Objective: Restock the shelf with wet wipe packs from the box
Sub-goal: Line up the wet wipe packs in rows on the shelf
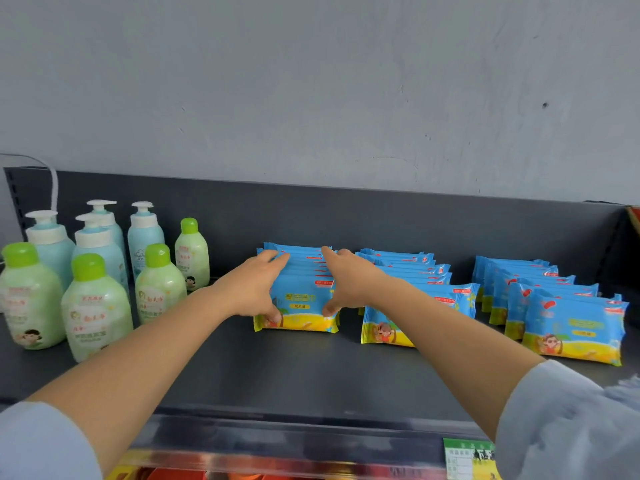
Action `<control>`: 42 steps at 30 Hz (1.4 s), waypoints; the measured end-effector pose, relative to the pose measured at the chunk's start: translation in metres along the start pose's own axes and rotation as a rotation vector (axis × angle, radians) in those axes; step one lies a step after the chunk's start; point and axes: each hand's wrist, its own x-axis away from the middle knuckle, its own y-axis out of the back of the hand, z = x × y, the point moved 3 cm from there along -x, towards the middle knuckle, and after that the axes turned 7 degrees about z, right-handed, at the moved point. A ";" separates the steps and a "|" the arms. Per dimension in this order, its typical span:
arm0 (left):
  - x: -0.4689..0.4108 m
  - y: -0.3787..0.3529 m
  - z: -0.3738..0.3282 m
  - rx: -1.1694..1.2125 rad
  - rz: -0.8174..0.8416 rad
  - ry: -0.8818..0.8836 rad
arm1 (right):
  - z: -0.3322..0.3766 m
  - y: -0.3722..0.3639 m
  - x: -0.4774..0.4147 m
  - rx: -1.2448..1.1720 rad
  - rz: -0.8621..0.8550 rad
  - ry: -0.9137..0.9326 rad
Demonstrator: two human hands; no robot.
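Three rows of blue and yellow wet wipe packs stand upright on the dark shelf (298,372). Both hands are on the left row (300,308). My left hand (258,284) grips its left side, fingers over the tops and thumb on the front pack. My right hand (349,280) grips its right side the same way. The middle row (420,296) stands just right of my right forearm, which covers part of it. The right row (571,327) is farther right. The box is not in view.
Several green-capped lotion bottles (97,306) and blue pump bottles (143,237) stand at the left of the shelf. A grey wall rises behind. A price rail with a green label (469,459) runs along the shelf's front edge.
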 end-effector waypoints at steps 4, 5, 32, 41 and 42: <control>0.000 -0.001 -0.001 -0.042 -0.020 0.001 | 0.002 -0.004 -0.003 0.050 0.003 0.007; 0.000 -0.001 0.000 -0.038 -0.013 0.004 | 0.001 -0.003 -0.003 0.043 0.004 0.007; -0.027 0.010 0.025 0.279 0.259 0.047 | -0.012 0.017 -0.018 -0.179 0.137 0.004; -0.035 0.018 0.023 0.097 0.311 0.039 | -0.012 0.019 -0.032 -0.260 0.284 -0.029; -0.036 0.018 0.024 0.094 0.311 0.038 | -0.011 0.020 -0.034 -0.258 0.282 -0.023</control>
